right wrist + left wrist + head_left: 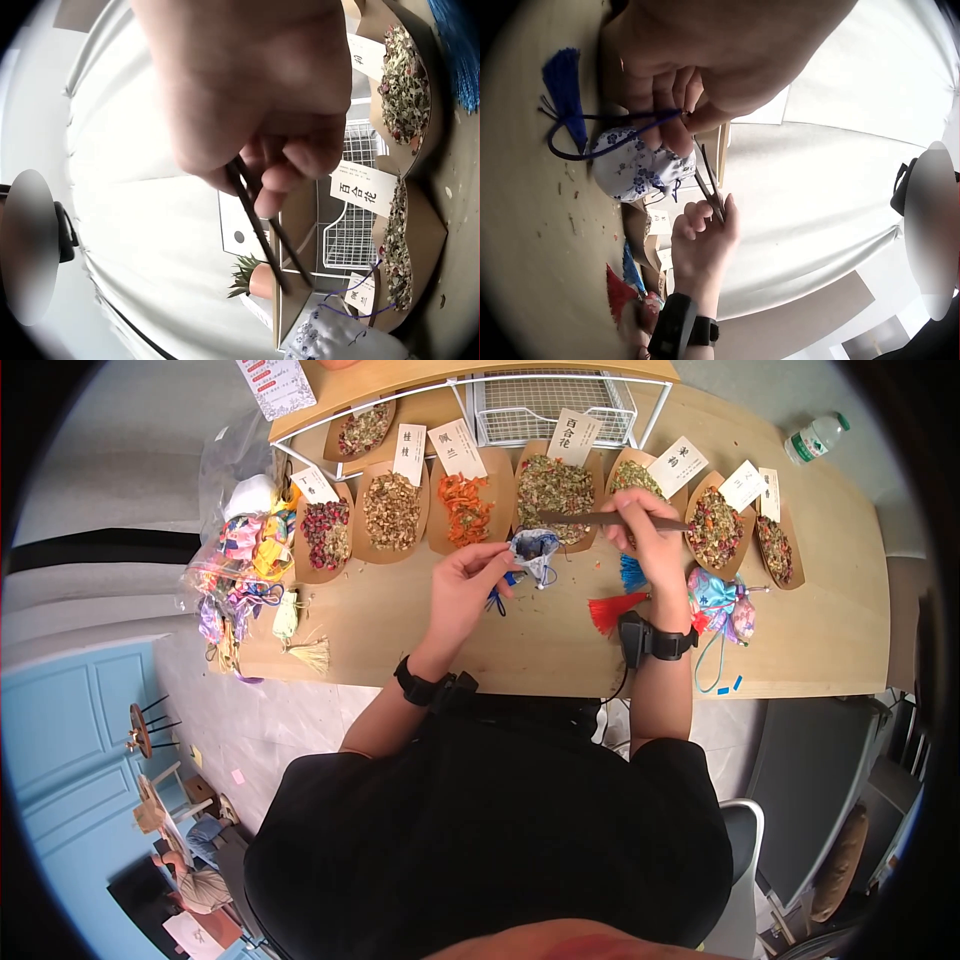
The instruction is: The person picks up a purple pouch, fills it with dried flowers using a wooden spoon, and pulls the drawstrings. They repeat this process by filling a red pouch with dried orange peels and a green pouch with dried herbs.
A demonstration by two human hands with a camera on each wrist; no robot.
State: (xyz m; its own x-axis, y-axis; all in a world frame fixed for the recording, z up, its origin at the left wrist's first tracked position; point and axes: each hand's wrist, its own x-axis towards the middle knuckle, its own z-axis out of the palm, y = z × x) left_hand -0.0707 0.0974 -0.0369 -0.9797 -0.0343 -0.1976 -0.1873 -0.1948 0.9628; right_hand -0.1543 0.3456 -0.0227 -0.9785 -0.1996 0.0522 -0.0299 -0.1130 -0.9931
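My left hand (468, 592) pinches the rim of a small white drawstring pouch (634, 166) with blue flowers. Its mouth gapes upward in the head view, over the table's middle. A blue cord loops from the pouch, and a dark blue tassel (564, 86) lies beside it. In my right hand (648, 540) I grip dark tweezers (600, 518), their two prongs pointing left and slightly apart at the tips. In the head view the tips overlap a paper tray of dried herbs (556, 488), just above the pouch. Nothing shows between the prongs in the right wrist view (259, 232).
Boat-shaped trays with labels line the back, including orange petals (462, 505) and red buds (325, 532). A wire basket (550, 410) stands behind. Bagged sachets (255, 545) lie left; a red tassel (605, 612) and colourful sachets (722, 600) lie right. A bottle (817, 438) is far right.
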